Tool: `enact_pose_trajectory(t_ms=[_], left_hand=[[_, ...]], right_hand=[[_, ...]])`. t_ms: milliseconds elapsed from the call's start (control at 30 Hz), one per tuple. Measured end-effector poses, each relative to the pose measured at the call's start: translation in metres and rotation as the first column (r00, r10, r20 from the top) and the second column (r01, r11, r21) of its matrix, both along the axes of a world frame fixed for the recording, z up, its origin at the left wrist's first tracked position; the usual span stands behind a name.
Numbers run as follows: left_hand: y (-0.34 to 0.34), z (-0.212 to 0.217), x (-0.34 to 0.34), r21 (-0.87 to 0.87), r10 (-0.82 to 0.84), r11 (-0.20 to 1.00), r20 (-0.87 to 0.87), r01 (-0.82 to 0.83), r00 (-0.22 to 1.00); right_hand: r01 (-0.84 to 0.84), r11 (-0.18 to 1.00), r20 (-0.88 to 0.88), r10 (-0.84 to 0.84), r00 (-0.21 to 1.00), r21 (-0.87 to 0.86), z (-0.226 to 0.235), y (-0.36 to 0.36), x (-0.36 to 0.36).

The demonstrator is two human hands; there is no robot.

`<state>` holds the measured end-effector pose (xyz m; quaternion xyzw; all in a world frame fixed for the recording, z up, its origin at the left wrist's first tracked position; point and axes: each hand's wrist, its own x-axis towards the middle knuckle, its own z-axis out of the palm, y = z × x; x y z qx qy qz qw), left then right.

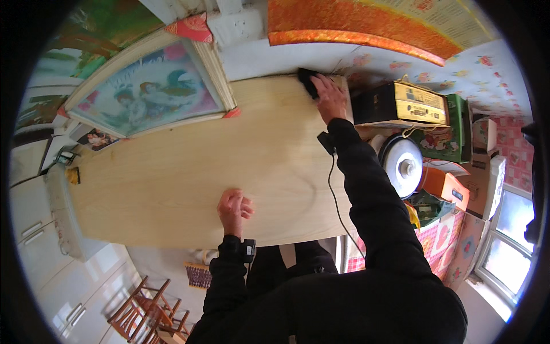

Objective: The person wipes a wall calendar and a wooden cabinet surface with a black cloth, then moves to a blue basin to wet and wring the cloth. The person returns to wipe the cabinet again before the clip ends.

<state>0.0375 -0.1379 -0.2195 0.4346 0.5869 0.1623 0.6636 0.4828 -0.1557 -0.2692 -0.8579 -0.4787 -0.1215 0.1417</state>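
Observation:
At the far right corner of a pale wooden tabletop (189, 166), my right hand (331, 98) presses on a black cloth (308, 81), with the fingers laid over its right side. Part of the cloth is hidden beneath that hand. My left hand (232, 206) is near the front edge of the table, its fingers loosely curled in. Nothing shows in its grasp. Each wrist carries a small black device with a cable.
A framed picture (149, 89) leans at the table's back left. Close along the right side stand a black and yellow box (421, 106), a lidded pot (402, 166) and an orange container (447, 188). Wooden chairs (146, 312) are on the floor at lower left.

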Motion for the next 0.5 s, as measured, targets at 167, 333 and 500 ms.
enact_pose_trajectory(t_ms=[167, 333, 500], left_hand=[[-0.004, -0.005, 0.005, -0.158, 0.154, 0.98, 0.222, -0.12, 0.963], [0.005, -0.01, -0.001, -0.085, 0.029, 0.996, 0.072, -0.023, 0.997], [0.009, -0.007, -0.002, 0.043, -0.135, 0.989, -0.116, 0.141, 0.984]], right_hand=[[0.343, 0.859, 0.253, -0.261, 0.932, -0.379, -0.023, -0.054, -0.02], [-0.122, 0.989, -0.115, 0.132, 0.985, 0.085, -0.005, -0.078, -0.163], [-0.36, 0.933, -0.306, 0.349, 0.885, 0.025, 0.027, -0.117, -0.249]])
